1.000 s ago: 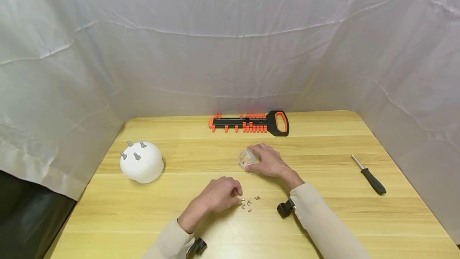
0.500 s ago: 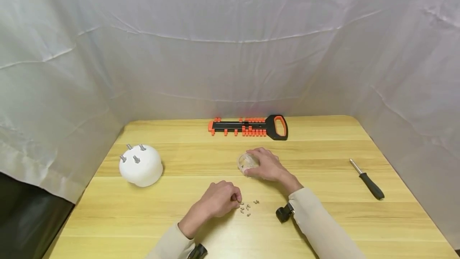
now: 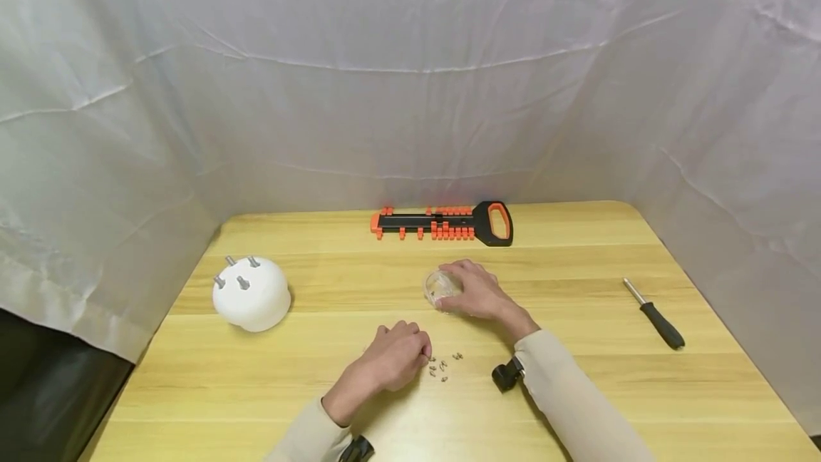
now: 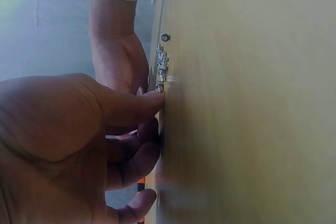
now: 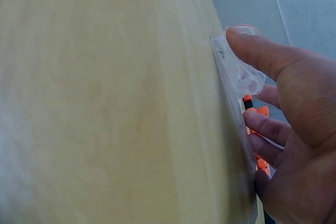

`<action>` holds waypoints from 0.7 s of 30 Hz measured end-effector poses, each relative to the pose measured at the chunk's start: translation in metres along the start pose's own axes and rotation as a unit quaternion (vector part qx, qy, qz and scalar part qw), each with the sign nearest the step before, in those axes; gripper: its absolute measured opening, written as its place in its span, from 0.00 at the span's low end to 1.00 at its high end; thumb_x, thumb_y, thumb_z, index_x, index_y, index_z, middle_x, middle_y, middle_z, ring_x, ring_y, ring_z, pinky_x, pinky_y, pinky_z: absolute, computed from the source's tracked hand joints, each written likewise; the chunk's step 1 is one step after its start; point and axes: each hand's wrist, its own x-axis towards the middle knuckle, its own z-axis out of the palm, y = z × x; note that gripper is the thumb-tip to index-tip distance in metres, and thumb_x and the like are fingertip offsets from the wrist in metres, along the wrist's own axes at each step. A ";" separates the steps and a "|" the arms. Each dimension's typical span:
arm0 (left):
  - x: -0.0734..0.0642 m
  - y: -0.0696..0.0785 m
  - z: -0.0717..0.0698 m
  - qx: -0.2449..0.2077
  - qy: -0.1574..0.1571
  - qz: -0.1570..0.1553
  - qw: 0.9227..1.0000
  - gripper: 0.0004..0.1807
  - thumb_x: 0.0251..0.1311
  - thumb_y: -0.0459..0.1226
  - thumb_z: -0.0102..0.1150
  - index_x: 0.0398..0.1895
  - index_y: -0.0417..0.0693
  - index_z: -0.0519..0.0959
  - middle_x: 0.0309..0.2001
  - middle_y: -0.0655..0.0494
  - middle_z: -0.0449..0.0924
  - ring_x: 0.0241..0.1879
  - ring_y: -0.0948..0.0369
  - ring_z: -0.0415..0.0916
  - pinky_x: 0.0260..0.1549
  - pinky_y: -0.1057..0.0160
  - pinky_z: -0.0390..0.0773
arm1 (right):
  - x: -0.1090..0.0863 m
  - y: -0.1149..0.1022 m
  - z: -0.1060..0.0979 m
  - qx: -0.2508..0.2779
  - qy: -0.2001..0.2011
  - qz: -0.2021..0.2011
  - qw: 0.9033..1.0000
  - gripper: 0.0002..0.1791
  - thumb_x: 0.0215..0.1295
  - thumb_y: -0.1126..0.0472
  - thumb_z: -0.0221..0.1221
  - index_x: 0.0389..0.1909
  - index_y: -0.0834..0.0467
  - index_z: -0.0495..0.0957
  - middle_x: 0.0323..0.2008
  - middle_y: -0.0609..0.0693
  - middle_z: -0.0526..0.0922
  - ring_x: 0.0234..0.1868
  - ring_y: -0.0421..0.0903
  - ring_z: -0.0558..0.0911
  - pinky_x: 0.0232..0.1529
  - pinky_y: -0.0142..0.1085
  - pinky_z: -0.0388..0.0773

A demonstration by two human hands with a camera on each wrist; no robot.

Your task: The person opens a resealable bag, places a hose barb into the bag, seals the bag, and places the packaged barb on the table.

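Note:
Several small shiny metal pieces [image 3: 443, 366] lie loosely grouped on the wooden table; their exact kind is too small to tell. My left hand [image 3: 398, 356] is just left of them, fingers bent and low over the tabletop. In the left wrist view, its thumb tip meets the table beside the nearest metal pieces [image 4: 162, 66]; whether anything is pinched is hidden. Farther back, my right hand [image 3: 479, 292] holds a clear, crinkled plastic bag [image 3: 437, 286] between thumb and fingers. Seen from the right wrist, the thumb presses the upper part of the bag [image 5: 247, 80].
A black-and-orange rail with a handle [image 3: 457, 222] and several orange clips lies at the table's back. At left stands a white rounded object [image 3: 259, 301] with several metal pegs on top. A black-handled screwdriver [image 3: 661, 323] lies at right. Grey sheeting [image 3: 410, 105] surrounds the table.
My left hand's thumb and fingers have drawn closer together beside the metal pieces. The right hand and the bag stay almost in place.

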 end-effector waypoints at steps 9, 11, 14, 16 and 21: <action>0.005 -0.004 0.000 -0.041 0.024 -0.008 0.999 0.03 0.68 0.41 0.53 0.35 0.58 0.75 0.33 0.67 0.69 0.37 0.64 0.64 0.38 0.61 0.63 | 0.002 0.000 -0.001 -0.001 0.000 -0.004 1.000 0.43 0.51 0.39 0.68 0.68 0.46 0.66 0.65 0.51 0.69 0.62 0.52 0.70 0.64 0.54 0.60; 0.007 -0.006 -0.001 -0.053 0.039 -0.008 0.998 0.04 0.68 0.40 0.52 0.35 0.57 0.75 0.33 0.67 0.69 0.37 0.64 0.64 0.37 0.62 0.63 | 0.001 0.000 0.000 0.002 -0.002 0.001 1.000 0.43 0.51 0.39 0.68 0.68 0.46 0.66 0.66 0.51 0.69 0.62 0.52 0.69 0.64 0.54 0.60; 0.010 -0.009 -0.005 -0.073 0.064 -0.009 0.995 0.04 0.69 0.41 0.51 0.36 0.57 0.75 0.34 0.66 0.70 0.38 0.63 0.65 0.37 0.62 0.63 | 0.002 0.000 0.000 0.001 -0.005 0.003 1.000 0.43 0.51 0.39 0.69 0.68 0.45 0.66 0.66 0.51 0.69 0.63 0.52 0.69 0.64 0.54 0.60; 0.012 -0.011 -0.008 -0.082 0.081 -0.009 0.993 0.04 0.70 0.41 0.50 0.37 0.55 0.75 0.36 0.65 0.72 0.38 0.63 0.66 0.36 0.62 0.64 | 0.002 0.000 0.000 -0.002 -0.007 0.004 1.000 0.44 0.51 0.39 0.68 0.69 0.45 0.66 0.66 0.51 0.69 0.63 0.52 0.69 0.65 0.54 0.59; 0.021 -0.015 -0.015 -0.096 0.113 -0.013 0.989 0.05 0.70 0.41 0.50 0.40 0.53 0.75 0.39 0.60 0.75 0.41 0.61 0.68 0.37 0.61 0.66 | 0.001 0.000 0.000 -0.005 -0.003 -0.003 1.000 0.44 0.51 0.39 0.68 0.68 0.46 0.66 0.65 0.52 0.69 0.63 0.53 0.70 0.64 0.55 0.60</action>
